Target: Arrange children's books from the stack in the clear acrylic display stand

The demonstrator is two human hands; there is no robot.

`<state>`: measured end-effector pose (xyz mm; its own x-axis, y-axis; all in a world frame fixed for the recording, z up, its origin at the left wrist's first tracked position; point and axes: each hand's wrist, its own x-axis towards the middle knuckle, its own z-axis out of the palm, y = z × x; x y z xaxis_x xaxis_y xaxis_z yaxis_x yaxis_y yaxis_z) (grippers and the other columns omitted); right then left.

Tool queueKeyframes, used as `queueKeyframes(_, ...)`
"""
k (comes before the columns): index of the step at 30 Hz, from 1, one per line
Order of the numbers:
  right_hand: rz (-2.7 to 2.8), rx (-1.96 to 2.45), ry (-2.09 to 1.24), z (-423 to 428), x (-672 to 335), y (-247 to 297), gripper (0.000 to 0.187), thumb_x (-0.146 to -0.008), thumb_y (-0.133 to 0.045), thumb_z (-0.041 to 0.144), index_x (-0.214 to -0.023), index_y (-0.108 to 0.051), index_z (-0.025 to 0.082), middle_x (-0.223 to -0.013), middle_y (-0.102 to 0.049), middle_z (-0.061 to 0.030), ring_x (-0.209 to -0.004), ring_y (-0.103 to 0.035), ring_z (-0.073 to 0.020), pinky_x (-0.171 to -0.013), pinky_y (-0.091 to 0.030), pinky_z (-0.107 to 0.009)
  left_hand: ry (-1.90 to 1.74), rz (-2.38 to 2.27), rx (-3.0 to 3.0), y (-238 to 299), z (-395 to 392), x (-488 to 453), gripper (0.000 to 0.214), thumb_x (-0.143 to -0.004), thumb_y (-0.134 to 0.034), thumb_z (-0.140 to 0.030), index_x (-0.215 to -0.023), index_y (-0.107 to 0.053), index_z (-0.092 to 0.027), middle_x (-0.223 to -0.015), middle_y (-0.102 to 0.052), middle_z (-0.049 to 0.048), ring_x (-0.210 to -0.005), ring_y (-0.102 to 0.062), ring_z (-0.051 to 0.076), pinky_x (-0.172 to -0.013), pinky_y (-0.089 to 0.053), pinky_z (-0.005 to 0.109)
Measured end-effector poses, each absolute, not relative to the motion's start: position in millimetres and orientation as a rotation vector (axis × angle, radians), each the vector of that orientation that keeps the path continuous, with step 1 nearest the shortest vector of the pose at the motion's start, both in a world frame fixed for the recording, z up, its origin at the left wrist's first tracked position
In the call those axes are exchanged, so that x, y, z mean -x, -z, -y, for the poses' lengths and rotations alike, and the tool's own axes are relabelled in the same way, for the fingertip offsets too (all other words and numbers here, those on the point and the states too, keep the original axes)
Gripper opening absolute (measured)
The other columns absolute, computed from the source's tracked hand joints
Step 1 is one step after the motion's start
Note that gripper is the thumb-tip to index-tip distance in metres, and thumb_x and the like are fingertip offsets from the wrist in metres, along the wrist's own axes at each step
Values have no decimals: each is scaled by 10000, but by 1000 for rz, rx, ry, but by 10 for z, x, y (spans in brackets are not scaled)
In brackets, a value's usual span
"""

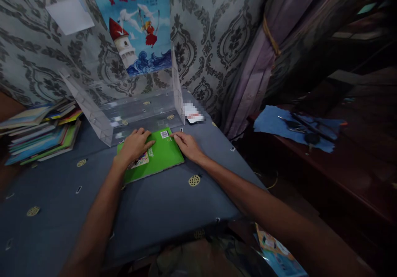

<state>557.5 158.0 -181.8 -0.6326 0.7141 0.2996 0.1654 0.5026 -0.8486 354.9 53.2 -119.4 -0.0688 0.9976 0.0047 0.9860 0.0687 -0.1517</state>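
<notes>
A green book (166, 157) lies flat on the cloth-covered table, with a white barcode label near its far right corner and a small picture on its left half. My left hand (135, 145) rests on the book's left part, fingers spread and partly over that picture. At the right edge, my right hand (187, 146) has its fingers drawn together on the book's border close to the barcode; its underside is hidden. Just beyond the book stands a clear plastic rack (139, 107) with upright side panels.
Stacked books (46, 132) stand at the left. A poster (139, 29) hangs on the patterned curtain behind. A white card-like item (192, 113) lies right of the rack. On a dark red surface at right, a blue cloth (273, 122) carries keys and dark objects. A colourful book (277, 252) is low down.
</notes>
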Motion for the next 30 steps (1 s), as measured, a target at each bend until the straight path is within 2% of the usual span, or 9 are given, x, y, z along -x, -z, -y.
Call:
queueKeyframes(7,2269,632,-911,-1322,-5877,1781,260,-993,-482,270,-954,-729,196,-920,-747,-49,-875,-657,-207,-847,-471,-344,-126,2244,2042,1298,-556,-3482,362,-996,-473,-460,-1208,-609,-201,-1165,-590,95,-1100,-557,263,-945,-447,362)
queueKeyframes(13,2336,422,-861,-1137,-6163,1807,164,-954,-585,251,-1048,-711,206,-1120,-732,-92,-1012,-662,-225,-920,-503,-415,-175,2281,2006,1261,-540,-3525,368,-1003,-457,-483,-1216,-594,-216,-1186,-589,92,-1122,-558,263,-892,-465,341)
queueKeyframes(16,2350,392,-821,-1148,-6183,1853,150,-914,-654,244,-1048,-709,206,-1152,-721,-100,-1031,-661,-231,-926,-515,-430,-249,2329,1945,1206,-535,-3610,398,-1010,-429,-496,-1182,-600,-181,-1176,-596,115,-1120,-569,277,-857,-481,343)
queueKeyframes(22,2367,379,-769,-1176,-6162,1901,267,-891,-629,136,-1143,-674,213,-1125,-720,-91,-1041,-664,-232,-962,-509,-445,-330,2363,1880,1128,-543,-3732,452,-1019,-396,-489,-1156,-613,-117,-1186,-599,164,-1134,-585,302,-882,-490,364)
queueKeyframes(26,2368,419,-729,-1144,-6191,1889,299,-885,-610,117,-1156,-665,230,-1190,-684,-84,-1120,-637,-238,-1005,-501,-453,-376,2396,1883,1099,-538,-3702,505,-1013,-387,-525,-1142,-641,-108,-1198,-612,183,-1136,-609,311,-921,-485,374)
queueKeyframes(30,2338,620,-691,-1113,-6212,1859,340,-865,-614,115,-1183,-664,223,-1182,-640,-96,-1067,-642,-226,-915,-541,-387,-450,2450,1875,1054,-518,-3624,549,-1008,-353,-567,-1119,-658,-124,-1116,-686,183,-1072,-660,326,-869,-502,374)
